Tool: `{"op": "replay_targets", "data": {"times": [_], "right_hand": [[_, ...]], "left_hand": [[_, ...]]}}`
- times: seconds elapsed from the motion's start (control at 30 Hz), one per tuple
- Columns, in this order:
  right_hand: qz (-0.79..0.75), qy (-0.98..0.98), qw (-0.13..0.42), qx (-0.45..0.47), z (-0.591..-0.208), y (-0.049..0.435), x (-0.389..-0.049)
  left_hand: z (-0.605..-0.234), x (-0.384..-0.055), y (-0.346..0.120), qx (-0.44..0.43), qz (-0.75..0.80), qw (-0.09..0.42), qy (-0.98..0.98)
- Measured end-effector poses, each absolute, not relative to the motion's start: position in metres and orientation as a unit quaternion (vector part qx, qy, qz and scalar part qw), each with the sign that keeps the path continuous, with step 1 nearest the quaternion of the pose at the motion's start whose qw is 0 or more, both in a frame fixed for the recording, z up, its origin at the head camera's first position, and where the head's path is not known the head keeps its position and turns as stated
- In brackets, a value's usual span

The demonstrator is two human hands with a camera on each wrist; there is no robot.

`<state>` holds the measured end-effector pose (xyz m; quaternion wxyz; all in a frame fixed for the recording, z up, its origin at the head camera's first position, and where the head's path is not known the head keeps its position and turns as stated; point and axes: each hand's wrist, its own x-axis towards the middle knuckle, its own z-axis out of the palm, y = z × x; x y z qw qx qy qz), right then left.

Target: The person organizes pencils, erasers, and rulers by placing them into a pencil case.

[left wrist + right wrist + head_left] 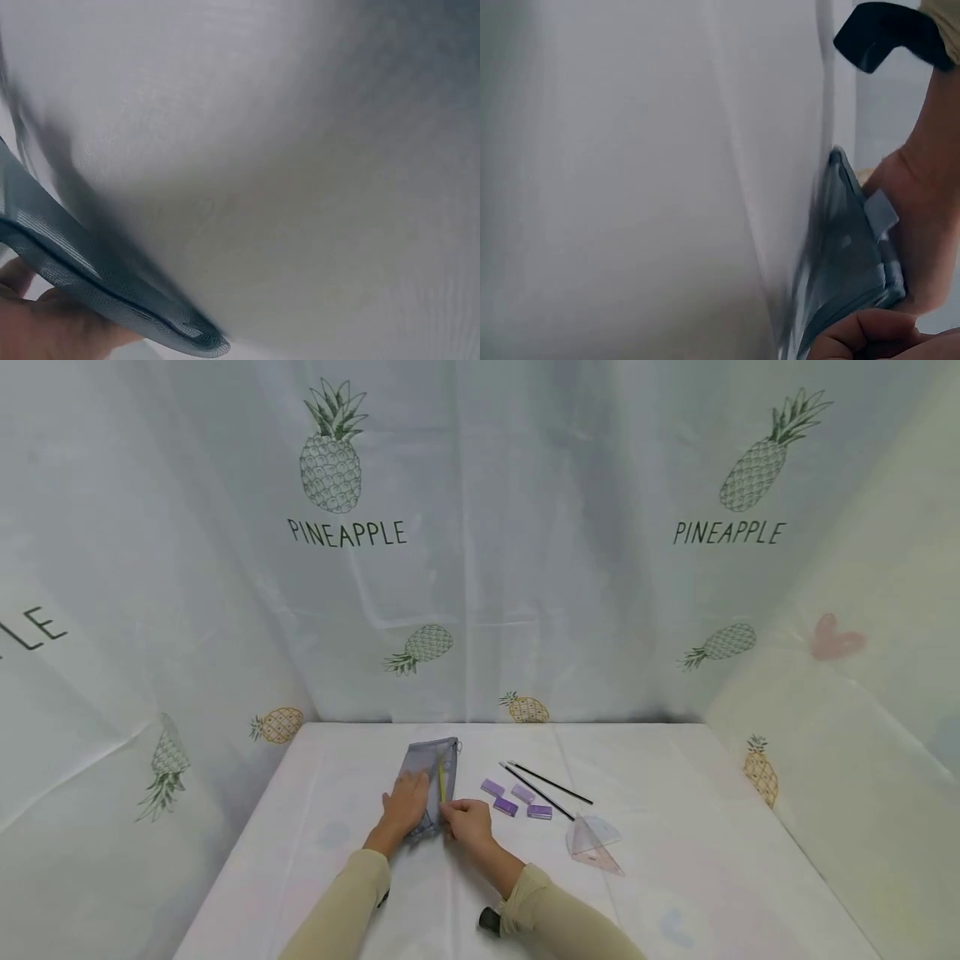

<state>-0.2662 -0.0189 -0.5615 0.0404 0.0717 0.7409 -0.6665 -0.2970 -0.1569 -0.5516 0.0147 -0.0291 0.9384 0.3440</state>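
A grey see-through mesh pouch (420,756) lies flat on the left part of the table. A narrow yellow strip (441,779) shows lengthwise along its right half. My left hand (407,802) rests on the pouch's lower left part, fingers extended over it. At the lower right edge, my right hand (468,821) has its fingers curled in and pinches the pouch beside the strip's near end. The right wrist view shows the pouch's edge (847,259) standing up between both hands, with curled right fingers (866,330) below it. The fingertips' exact hold is hidden.
Several purple erasers (506,807) lie just right of the pouch. Beyond them are two black pencils (551,782). A clear protractor (609,833) and a pinkish set square (596,856) overlap farther right. A pineapple-print curtain (525,568) rises behind the table (675,793).
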Motion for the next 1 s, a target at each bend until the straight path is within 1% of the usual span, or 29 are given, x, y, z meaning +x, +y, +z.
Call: {"op": "replay_targets", "data": {"times": [0.17, 0.27, 0.37, 0.53, 0.87, 1.0], "right_hand": [[-0.611, 0.789, -0.012, 0.058, -0.561, -0.028, -0.267], [-0.585, 0.808, -0.035, 0.058, -0.563, -0.030, -0.267], [-0.583, 0.809, -0.042, 0.056, -0.566, -0.030, -0.267], [-0.584, 0.810, -0.035, 0.039, -0.569, -0.031, -0.271], [-0.561, 0.827, 0.002, 0.008, -0.567, -0.033, -0.274], [-0.553, 0.833, 0.004, -0.014, -0.563, -0.031, -0.274]], "left_hand": [[-0.555, -0.296, -0.157, -0.011, 0.296, -0.015, 0.955], [-0.555, -0.295, -0.156, -0.018, 0.285, -0.012, 0.958], [-0.555, -0.295, -0.154, -0.030, 0.307, 0.002, 0.951], [-0.554, -0.296, -0.153, -0.039, 0.337, 0.020, 0.941], [-0.552, -0.292, -0.152, -0.045, 0.356, 0.022, 0.933], [-0.552, -0.292, -0.152, -0.044, 0.362, 0.020, 0.931]]}}
